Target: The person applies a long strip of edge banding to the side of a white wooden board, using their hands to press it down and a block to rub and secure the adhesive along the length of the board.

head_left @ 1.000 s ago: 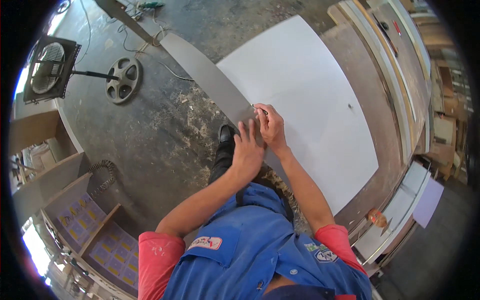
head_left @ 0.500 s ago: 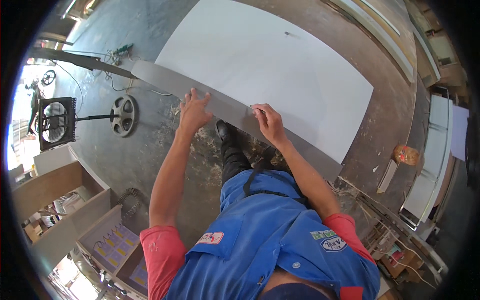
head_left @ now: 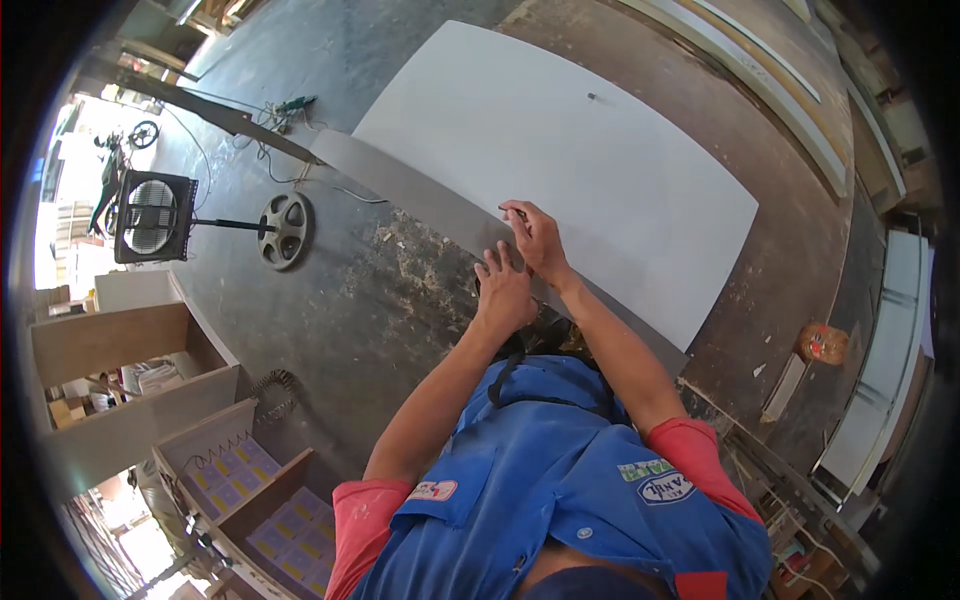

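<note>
Seeing the right hand pinch a pencil-like tool, left hand spread on the grey strip along the white panel's near edge... press too lightly, strip might skid.

Smooth white sheet, matt grey strip

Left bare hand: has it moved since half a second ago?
Yes: the left hand moved rightward along the long grey strip, away from the left corner of the large white flat sheet.
</note>
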`<state>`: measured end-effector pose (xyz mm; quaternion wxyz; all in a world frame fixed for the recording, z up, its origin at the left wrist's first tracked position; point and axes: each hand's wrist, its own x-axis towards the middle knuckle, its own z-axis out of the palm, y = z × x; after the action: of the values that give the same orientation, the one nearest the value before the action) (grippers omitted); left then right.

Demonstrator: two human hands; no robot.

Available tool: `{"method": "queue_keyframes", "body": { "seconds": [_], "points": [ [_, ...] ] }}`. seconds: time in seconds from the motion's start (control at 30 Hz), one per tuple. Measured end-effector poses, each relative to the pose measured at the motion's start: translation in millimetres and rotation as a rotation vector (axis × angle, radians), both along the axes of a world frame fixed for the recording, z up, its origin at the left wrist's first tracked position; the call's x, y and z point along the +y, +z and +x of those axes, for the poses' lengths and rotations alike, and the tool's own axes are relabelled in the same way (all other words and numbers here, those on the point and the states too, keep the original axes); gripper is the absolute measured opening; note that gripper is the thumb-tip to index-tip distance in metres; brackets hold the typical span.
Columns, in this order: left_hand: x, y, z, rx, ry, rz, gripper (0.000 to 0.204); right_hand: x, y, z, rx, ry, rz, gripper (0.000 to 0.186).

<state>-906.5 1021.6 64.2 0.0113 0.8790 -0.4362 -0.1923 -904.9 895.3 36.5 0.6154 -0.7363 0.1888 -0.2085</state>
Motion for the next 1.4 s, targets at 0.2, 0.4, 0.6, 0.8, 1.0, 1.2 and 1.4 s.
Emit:
{"method": "queue_keyframes", "body": {
  "seconds": [0.2, 0.4, 0.6, 0.8, 1.0, 1.2, 1.4],
  "points": [
    [-2, 5, -1, 0.04, -0.029, 0.037, 0.064, 9, -13, 67, 0.094, 0.115, -0.219, 0.02],
    [4, -21, -5, -0.022, -0.001, -0.028, 0.065, 18, -9, 91, 0.182, 0.198, -0.423, 0.019],
    [-4, -4, -2, -0.035, -0.012, 0.003, 0.066, -3, -6, 38, 0.182, 0.157, -0.465, 0.017],
    [-2, 6, -4, -0.039, -0.002, -0.042, 0.067, -35, 12, -125, 0.255, 0.056, -0.46, 0.015],
    [-8, 9, -4, -0.02, -0.031, 0.02, 0.073, -46, -19, -226, 0.03, -0.423, 0.318, 0.016],
    [-23, 16, -28, 0.084, -0.155, 0.046, 0.076, -43, -28, -220, 0.013, -0.47, 0.128, 0.015],
    [-44, 8, -102, 0.03, -0.307, 0.095, 0.078, -42, -4, -208, 0.137, -0.396, 0.008, 0.015]
  ]
}}
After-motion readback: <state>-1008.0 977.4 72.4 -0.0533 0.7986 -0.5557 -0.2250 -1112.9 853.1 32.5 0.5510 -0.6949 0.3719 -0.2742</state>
